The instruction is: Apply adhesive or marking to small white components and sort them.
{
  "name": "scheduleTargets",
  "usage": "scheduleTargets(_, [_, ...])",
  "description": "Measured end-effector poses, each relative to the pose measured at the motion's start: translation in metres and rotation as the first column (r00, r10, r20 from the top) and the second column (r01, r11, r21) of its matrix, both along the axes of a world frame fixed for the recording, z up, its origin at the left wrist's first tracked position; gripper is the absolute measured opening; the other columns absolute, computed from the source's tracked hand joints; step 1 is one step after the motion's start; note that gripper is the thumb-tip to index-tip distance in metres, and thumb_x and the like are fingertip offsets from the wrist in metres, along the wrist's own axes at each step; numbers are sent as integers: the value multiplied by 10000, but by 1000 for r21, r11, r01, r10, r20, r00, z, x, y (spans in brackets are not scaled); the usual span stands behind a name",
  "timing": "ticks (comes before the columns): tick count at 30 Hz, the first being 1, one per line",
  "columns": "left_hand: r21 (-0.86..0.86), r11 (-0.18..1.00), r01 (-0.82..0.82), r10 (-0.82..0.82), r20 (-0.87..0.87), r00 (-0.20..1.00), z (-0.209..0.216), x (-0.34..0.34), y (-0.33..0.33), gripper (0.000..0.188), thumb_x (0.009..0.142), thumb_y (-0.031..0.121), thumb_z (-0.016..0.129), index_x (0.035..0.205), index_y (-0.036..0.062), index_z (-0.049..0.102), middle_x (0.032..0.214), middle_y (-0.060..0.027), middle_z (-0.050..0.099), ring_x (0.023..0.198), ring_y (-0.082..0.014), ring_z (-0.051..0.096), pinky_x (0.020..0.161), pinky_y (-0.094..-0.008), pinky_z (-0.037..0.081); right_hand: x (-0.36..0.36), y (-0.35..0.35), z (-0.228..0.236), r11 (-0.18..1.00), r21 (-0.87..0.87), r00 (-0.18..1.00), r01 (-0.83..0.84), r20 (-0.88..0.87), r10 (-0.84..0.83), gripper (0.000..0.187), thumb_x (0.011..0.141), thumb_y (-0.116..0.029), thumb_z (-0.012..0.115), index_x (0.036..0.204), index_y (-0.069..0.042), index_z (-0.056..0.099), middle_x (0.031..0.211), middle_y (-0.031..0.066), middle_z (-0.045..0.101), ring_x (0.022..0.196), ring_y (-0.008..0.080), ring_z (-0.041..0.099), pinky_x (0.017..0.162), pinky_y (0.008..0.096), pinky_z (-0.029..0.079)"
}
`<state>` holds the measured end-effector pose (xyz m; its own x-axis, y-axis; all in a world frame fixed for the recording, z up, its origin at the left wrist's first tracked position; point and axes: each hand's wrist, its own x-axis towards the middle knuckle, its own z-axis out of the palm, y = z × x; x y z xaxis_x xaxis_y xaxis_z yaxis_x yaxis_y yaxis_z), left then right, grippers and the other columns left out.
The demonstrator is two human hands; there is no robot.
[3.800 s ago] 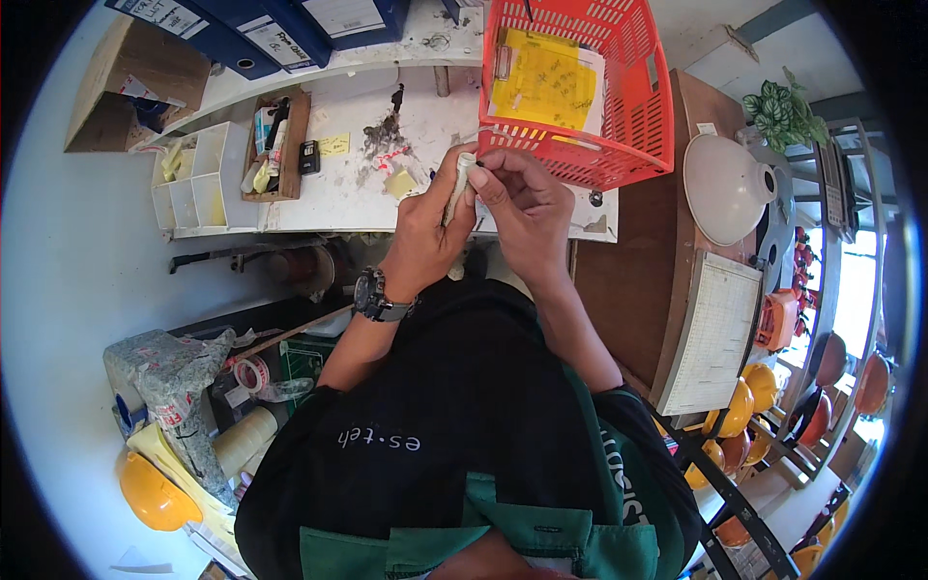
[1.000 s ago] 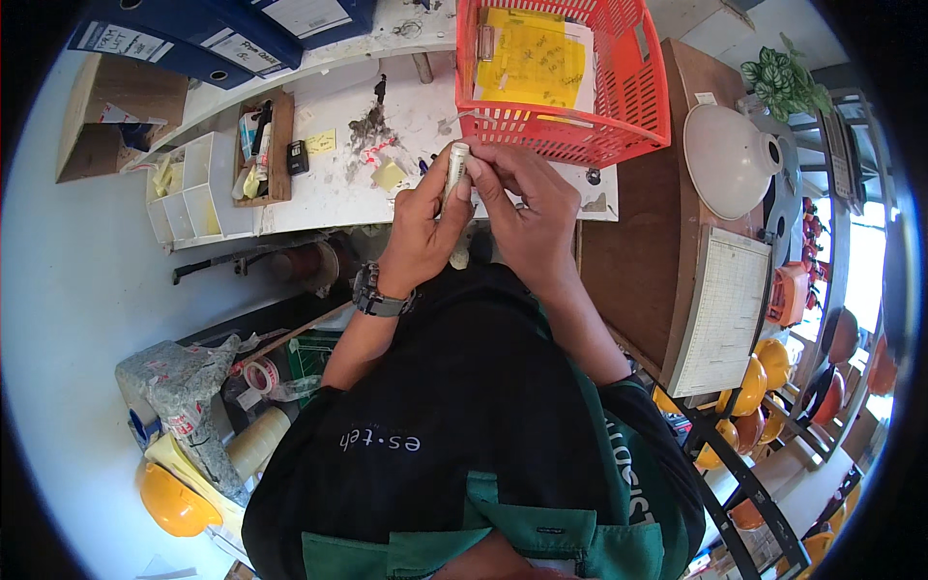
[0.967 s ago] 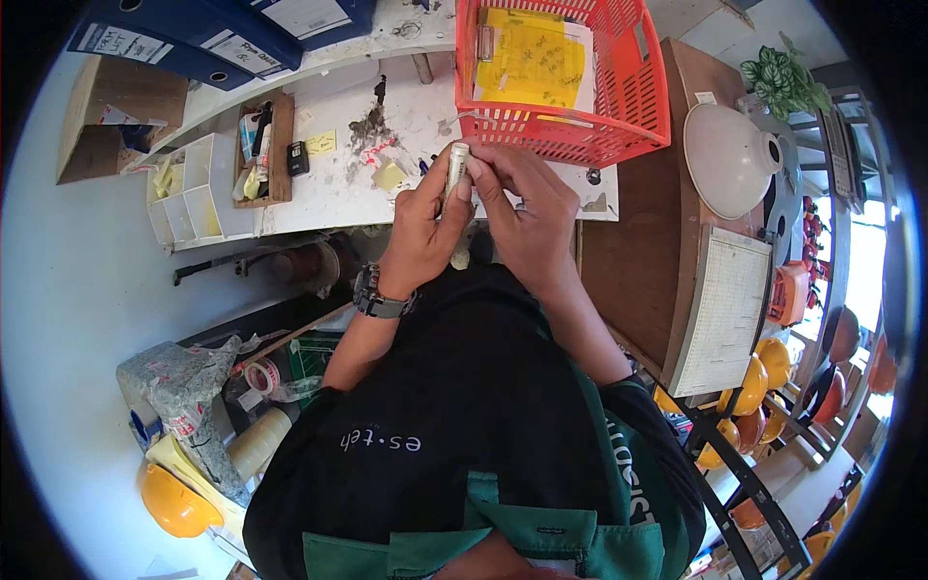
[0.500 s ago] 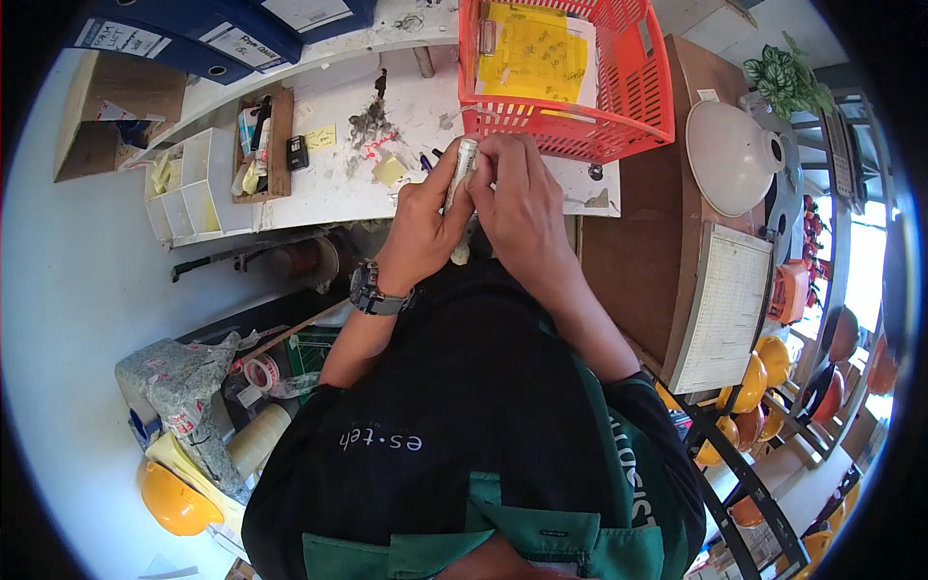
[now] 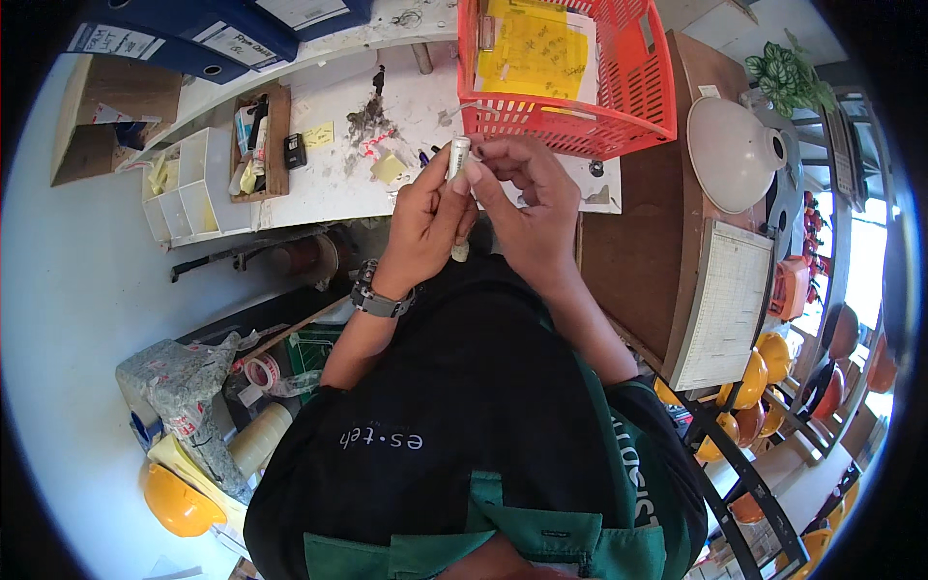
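My left hand (image 5: 426, 217) is wrapped round a slim, scuffed white marker (image 5: 460, 155) held upright in front of my chest, above the white worktop's front edge. Its upper end shows past my fingers, and a pale lower end sticks out below them. The middle is hidden by my grip. My right hand (image 5: 530, 198) meets the marker's upper part from the right, with thumb tip and index finger close together at it and the other fingers curled. A small dark spot shows by the right index fingertip; I cannot tell what it is.
A red plastic basket (image 5: 619, 121) with yellow sheets stands behind my right hand. On the stained worktop (image 5: 333, 188) are sticky notes, dark pens, a small black box (image 5: 295, 151) and a wooden tray (image 5: 277, 145). Blue binders (image 5: 251, 39) stand on the shelf. A brown cabinet (image 5: 623, 213) flanks the right.
The white marker now stands more upright and its lower end shows below my left hand. My right hand has shifted slightly right, its fingers less tightly gathered.
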<state>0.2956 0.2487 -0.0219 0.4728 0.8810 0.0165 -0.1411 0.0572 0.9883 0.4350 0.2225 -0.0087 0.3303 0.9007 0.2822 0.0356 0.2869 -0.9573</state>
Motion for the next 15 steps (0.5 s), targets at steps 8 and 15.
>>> scheduleTargets(8, [290, 957, -12, 93, -264, 960, -3, -1, 4, 512, 1021, 109, 546, 1492, -31, 402, 705, -118, 662, 624, -161, 685, 566, -288, 489, -2, 1, 7, 998, 18, 993, 60, 98, -61, 168, 906, -72, 736, 1028, 30, 682, 1002, 125, 694, 826, 163, 706, 732, 292, 574])
scheduleTargets(15, [309, 951, -11, 125, -354, 927, 1, 0, 3, 533, 977, 88, 579, 1473, -34, 426, 786, -234, 660, 700, -313, 735, 601, -343, 517, -4, -1, 7, 996, 36, 991, 84, 98, -87, 165, 911, -66, 734, 1027, 40, 683, 996, 125, 694, 845, 170, 706, 752, 292, 581])
